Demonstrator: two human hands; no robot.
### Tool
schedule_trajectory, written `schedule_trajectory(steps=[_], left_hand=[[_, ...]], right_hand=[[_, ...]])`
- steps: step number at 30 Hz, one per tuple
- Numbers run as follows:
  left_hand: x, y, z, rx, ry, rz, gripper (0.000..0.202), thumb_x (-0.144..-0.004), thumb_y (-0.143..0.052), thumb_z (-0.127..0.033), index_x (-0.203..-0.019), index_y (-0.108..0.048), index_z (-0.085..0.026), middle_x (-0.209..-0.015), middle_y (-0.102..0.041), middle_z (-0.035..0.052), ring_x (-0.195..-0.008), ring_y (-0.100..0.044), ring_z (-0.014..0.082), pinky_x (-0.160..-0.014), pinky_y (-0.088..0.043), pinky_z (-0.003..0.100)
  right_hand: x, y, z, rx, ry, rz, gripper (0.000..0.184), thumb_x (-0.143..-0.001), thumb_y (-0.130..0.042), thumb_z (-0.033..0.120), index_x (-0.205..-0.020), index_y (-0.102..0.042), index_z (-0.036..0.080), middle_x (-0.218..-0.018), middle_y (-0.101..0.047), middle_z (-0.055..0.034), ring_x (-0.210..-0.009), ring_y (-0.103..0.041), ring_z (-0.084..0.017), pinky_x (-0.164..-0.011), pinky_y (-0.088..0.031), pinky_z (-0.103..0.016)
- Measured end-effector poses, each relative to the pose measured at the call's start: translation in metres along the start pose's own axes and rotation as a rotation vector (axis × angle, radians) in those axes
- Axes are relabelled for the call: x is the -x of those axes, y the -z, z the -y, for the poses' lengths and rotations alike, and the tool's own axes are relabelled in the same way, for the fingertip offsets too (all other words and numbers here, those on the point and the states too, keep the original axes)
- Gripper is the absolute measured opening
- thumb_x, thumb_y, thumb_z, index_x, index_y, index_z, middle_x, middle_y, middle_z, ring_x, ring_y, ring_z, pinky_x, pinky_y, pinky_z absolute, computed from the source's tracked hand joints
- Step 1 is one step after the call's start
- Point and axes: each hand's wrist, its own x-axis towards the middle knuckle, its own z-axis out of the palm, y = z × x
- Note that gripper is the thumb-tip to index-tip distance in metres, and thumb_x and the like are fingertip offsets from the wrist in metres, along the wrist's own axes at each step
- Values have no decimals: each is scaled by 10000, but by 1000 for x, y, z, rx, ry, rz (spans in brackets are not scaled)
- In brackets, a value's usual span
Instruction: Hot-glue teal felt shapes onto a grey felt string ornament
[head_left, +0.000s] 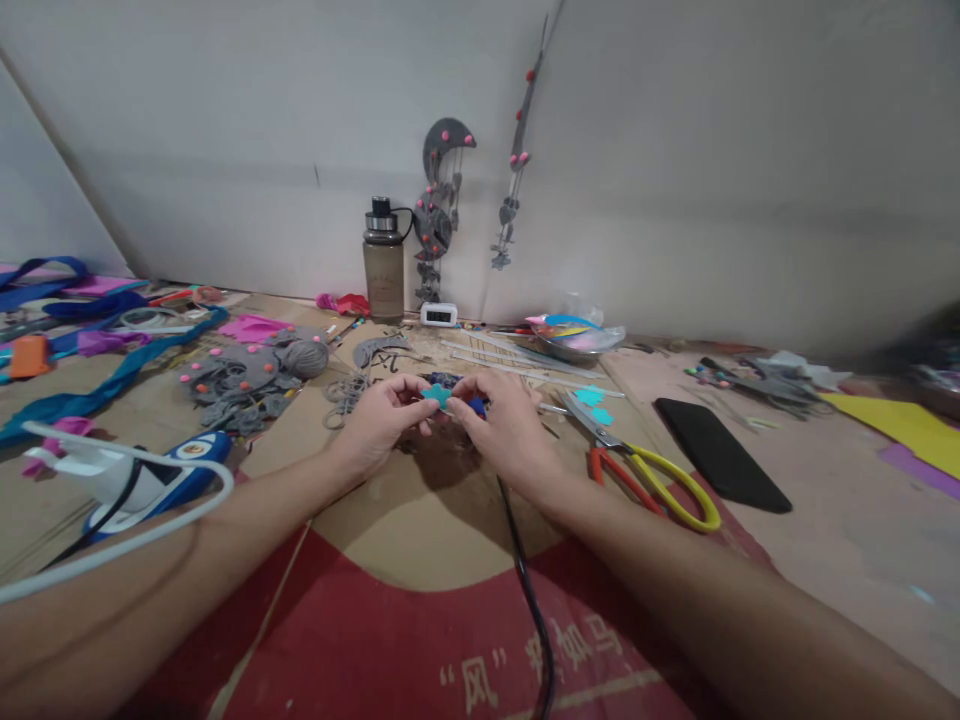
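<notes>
Left hand [386, 420] and right hand [506, 420], each with thumb and finger pinching opposite edges of one teal piece [435, 396], left of the scissors [619, 440]. Behind and left of the scissors, a grey crescent hanging [433, 150] appears complete against the wall. Touching or just beside the scissors' blades, teal shapes [589, 396] lie loose, apparently cut but unattached. Held teal piece: lobed outline, seemingly cut out, not visibly joined to anything; long axis roughly crosswise, hand to hand, no distinct leading end.

A cutout [436, 396] is between the hands [379, 422], left of scissors [604, 434] and phone [720, 455]; behind, a bottle [385, 272] stands beside a clock [439, 315].
</notes>
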Motion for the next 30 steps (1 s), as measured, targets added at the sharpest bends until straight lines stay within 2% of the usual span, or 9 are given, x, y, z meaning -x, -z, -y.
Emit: schedule_trajectory(steps=[5,10,12,15,20,24,27,30], left_hand=[[3,-2,-3,-122,-38,20,250,-688,-738,-308,-820,-589,-156,-701,-689,35,-530,-577,93,-522,-438,200],[3,-4,-3,-103,-22,34,246,-682,-739,-297,-797,-577,-152,-694,-694,49,-503,-565,89,-491,-408,193],[2,-4,-2,-29,19,24,260,-664,-748,-290,-788,-567,-152,-674,-690,50,-483,-559,93,-469,-394,195],[0,-2,-3,108,58,-36,254,-640,-749,-242,-772,-553,-149,-645,-679,46,-474,-555,92,-465,-397,192],[-4,2,-6,212,89,-153,255,-623,-736,-190,-768,-530,-156,-625,-654,20,-525,-575,90,-491,-404,174],[-4,3,-6,202,84,-160,256,-609,-737,-181,-773,-544,-152,-611,-619,-2,-523,-564,83,-464,-364,167],[-4,2,-6,184,58,-136,251,-615,-739,-196,-782,-557,-151,-614,-608,-9,-493,-533,70,-450,-340,172],[-3,1,-7,158,17,-112,252,-620,-748,-218,-780,-563,-152,-589,-598,-14,-473,-507,64,-450,-332,175]], right_hand=[[1,-1,0,-11,0,-10,85,-811,-573,255,-772,-634,209,-851,-654,-23,-920,-513,-211,-807,-270,-367],[-1,-1,-3,-52,5,-19,96,-796,-536,205,-756,-623,203,-841,-648,-19,-912,-520,-204,-845,-292,-385],[-3,-2,-5,-160,-29,-10,117,-797,-512,216,-752,-618,195,-830,-641,-21,-871,-530,-189,-818,-332,-362],[-6,-6,-9,-428,-127,27,163,-812,-489,283,-769,-608,179,-766,-611,-14,-742,-521,-151,-699,-384,-296],[-6,-7,-9,-767,-230,21,174,-782,-557,353,-764,-569,181,-660,-505,31,-599,-429,-100,-565,-342,-236],[-5,-6,-5,-990,-239,129,196,-762,-586,383,-752,-536,193,-631,-454,48,-543,-394,-82,-516,-319,-219],[-4,-6,-3,-1050,-271,209,208,-748,-589,394,-758,-522,197,-641,-486,44,-515,-393,-75,-494,-316,-214],[-4,-8,-4,-948,-288,154,215,-765,-568,403,-763,-514,195,-648,-500,43,-501,-376,-70,-480,-312,-209]])
